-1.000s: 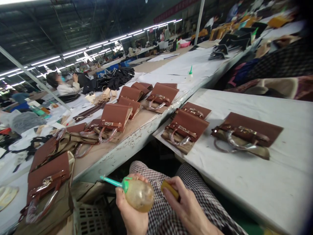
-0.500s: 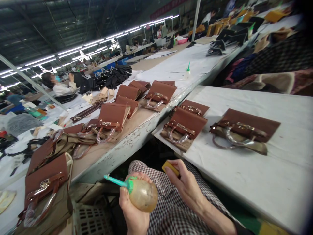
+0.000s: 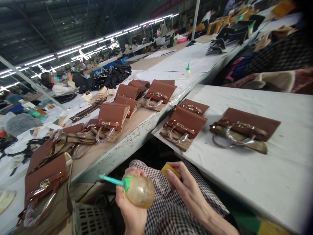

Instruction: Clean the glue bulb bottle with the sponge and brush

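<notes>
My left hand is wrapped round a rounded, translucent glue bottle with a green collar and a long teal nozzle pointing left. Pinched between the thumb and fingers of my right hand is a small yellow block, perhaps a sponge. Both hands are above my checked apron, apart from each other. A brown handbag with plastic-wrapped handles lies on the white table to the right. Nearer the gap, another brown handbag overlaps one behind it.
Several brown bags, including a near bag, lie along the left bench. A plastic basket stands below it. Farther along are a second bottle and black pieces. A co-worker sits at the left.
My left hand and the glue bottle have shifted slightly left and up. The right hand has moved slightly, still gripping the yellow block. The bags stay in place.
</notes>
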A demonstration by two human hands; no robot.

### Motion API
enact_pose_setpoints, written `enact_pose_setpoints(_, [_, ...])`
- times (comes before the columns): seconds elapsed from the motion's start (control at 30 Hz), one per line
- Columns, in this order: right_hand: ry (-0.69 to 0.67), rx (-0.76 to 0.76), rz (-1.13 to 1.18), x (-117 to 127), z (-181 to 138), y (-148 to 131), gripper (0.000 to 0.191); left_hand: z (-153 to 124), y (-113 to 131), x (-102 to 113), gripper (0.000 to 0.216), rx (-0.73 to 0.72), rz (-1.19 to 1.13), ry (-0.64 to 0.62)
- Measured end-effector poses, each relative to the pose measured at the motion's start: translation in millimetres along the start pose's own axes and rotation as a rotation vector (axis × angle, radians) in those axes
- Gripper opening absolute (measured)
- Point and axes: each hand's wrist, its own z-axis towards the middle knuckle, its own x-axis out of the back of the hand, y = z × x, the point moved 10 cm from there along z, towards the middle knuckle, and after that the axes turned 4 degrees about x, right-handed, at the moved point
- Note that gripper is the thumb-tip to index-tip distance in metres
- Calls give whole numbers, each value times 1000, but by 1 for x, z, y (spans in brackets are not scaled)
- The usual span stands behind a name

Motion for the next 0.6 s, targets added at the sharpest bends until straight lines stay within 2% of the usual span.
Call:
enact_pose_setpoints(0.1, [-180,159,48,-29,-12,-41,28,-1,-14,-2,48,128,15,-25])
enact_pose_setpoints(0.17, [-254,247,-34,-40,-15,-46,24,-2,-15,-2,49,154,20,-7])
enact_pose_setpoints(0.23, [-204,227,-165,-33,-8,-24,23,-2,-8,2,48,110,-10,40])
enact_pose_setpoints(0.3, [-93,107,-246,-13,1,8,26,-1,4,-1,49,11,-18,25])
enact_pose_setpoints(0.37, [-37,1,-180,-1,2,25,28,0,8,-6,49,-39,-13,-29])
enact_pose_setpoints(0.4, [-36,-19,-106,0,1,23,29,1,5,-7,48,-20,-9,-40])
enact_pose_setpoints(0.5, [-120,58,68,-16,-8,-13,30,2,-13,-5,45,106,12,-42])
enact_pose_setpoints(0.6, [-258,198,-6,-38,-17,-43,24,3,-21,-1,45,94,27,-59])
